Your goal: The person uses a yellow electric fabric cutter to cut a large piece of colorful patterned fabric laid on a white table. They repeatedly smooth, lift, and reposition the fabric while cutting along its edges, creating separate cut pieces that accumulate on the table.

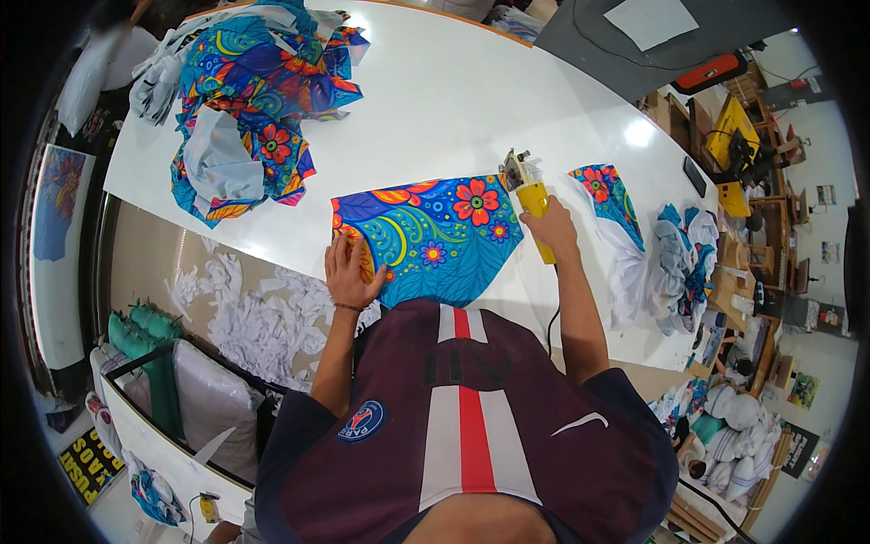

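A floral printed fabric piece (435,236), mostly turquoise with orange and red flowers, lies flat on the white table (435,109) in front of me. My left hand (353,276) rests open on its left side, fingers spread. My right hand (553,222) grips a yellow electric fabric cutter (533,195), whose metal head sits at the piece's upper right corner; a black cord hangs from it. Just right of the cutter lies a smaller floral piece (598,186) over white cloth (625,281).
Heaped printed and grey fabric (245,109) covers the table's back left; another bundle (680,263) lies right, below a phone (694,177). White scraps (254,317) lie beyond the near edge, beside wrapped bundles (208,408). A yellow machine (734,131) stands past the right edge.
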Demonstrator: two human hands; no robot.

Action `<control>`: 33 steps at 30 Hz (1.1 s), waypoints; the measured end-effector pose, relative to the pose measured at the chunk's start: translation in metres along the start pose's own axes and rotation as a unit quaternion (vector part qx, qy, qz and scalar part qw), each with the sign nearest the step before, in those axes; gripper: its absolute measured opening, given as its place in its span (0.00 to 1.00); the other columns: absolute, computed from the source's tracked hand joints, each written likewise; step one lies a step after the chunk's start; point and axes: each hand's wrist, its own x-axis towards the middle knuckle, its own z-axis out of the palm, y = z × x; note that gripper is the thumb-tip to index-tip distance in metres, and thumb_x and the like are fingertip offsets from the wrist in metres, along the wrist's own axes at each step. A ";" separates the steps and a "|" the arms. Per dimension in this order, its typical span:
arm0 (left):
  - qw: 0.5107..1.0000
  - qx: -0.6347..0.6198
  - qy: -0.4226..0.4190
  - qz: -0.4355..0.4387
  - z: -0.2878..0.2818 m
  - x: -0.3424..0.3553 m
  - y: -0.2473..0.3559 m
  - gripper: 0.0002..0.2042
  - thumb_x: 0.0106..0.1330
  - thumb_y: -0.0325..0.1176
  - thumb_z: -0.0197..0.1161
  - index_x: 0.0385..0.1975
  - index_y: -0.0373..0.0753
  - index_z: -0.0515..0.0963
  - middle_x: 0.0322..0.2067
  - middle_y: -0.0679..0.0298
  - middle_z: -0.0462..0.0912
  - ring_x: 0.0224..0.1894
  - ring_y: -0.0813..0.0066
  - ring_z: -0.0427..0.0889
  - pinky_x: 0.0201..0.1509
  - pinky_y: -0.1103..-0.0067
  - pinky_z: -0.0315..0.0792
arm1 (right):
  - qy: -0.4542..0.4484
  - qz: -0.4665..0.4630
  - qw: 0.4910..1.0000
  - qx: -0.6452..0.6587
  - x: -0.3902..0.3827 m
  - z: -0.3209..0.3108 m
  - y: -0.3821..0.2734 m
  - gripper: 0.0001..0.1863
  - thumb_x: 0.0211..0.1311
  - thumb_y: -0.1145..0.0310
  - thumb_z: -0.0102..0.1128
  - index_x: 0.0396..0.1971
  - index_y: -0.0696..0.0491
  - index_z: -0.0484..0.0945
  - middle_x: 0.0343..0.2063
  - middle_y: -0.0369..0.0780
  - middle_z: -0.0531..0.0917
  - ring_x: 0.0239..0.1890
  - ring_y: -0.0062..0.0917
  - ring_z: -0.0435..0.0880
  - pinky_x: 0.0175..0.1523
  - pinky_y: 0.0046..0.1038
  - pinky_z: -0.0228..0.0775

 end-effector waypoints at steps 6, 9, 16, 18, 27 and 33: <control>0.999 -0.028 -0.044 0.007 -0.008 0.014 0.019 0.44 0.56 0.62 0.75 0.68 0.40 0.73 0.66 0.48 0.68 0.68 0.43 0.66 0.72 0.51 0.60 | -0.003 -0.058 0.970 0.236 0.007 0.019 0.015 0.28 0.54 0.53 0.75 0.48 0.59 0.81 0.36 0.46 0.88 0.35 0.36 0.90 0.42 0.37 0.82; 0.997 -0.040 -0.063 0.008 0.005 0.018 0.035 0.37 0.57 0.61 0.74 0.63 0.47 0.78 0.59 0.55 0.75 0.63 0.48 0.72 0.70 0.52 0.63 | -0.044 -0.013 0.911 0.411 -0.011 0.030 0.032 0.21 0.59 0.59 0.74 0.45 0.57 0.81 0.28 0.40 0.83 0.26 0.29 0.86 0.32 0.31 0.79; 0.973 -0.153 -0.136 -0.103 0.041 0.045 0.024 0.08 0.65 0.36 0.70 0.42 0.47 0.84 0.41 0.59 0.86 0.44 0.52 0.85 0.57 0.57 0.77 | 0.021 0.008 0.839 0.543 -0.071 0.030 0.089 0.16 0.64 0.64 0.70 0.45 0.57 0.79 0.27 0.39 0.81 0.22 0.25 0.84 0.28 0.28 0.78; 0.962 -0.210 0.112 -0.133 0.035 0.084 -0.009 0.08 0.69 0.36 0.67 0.41 0.40 0.84 0.38 0.54 0.87 0.39 0.51 0.87 0.43 0.63 0.80 | 0.050 0.033 0.831 0.552 -0.088 0.021 0.107 0.15 0.64 0.64 0.70 0.44 0.57 0.79 0.26 0.39 0.81 0.22 0.25 0.84 0.27 0.27 0.78; 0.967 -0.028 0.240 -0.085 -0.003 0.242 -0.096 0.29 0.67 0.40 0.74 0.62 0.29 0.75 0.58 0.44 0.81 0.61 0.45 0.78 0.70 0.60 0.68 | 0.168 0.109 0.805 0.559 -0.152 -0.004 0.189 0.17 0.62 0.66 0.73 0.43 0.60 0.79 0.28 0.39 0.82 0.23 0.25 0.83 0.30 0.27 0.78; 0.976 -0.168 -0.133 0.046 0.146 0.196 0.065 0.42 0.64 0.53 0.74 0.72 0.33 0.67 0.72 0.42 0.66 0.77 0.43 0.58 0.81 0.57 0.55 | 0.218 0.146 0.755 0.600 -0.169 0.018 0.210 0.19 0.60 0.63 0.74 0.44 0.60 0.80 0.29 0.40 0.82 0.25 0.27 0.85 0.31 0.29 0.78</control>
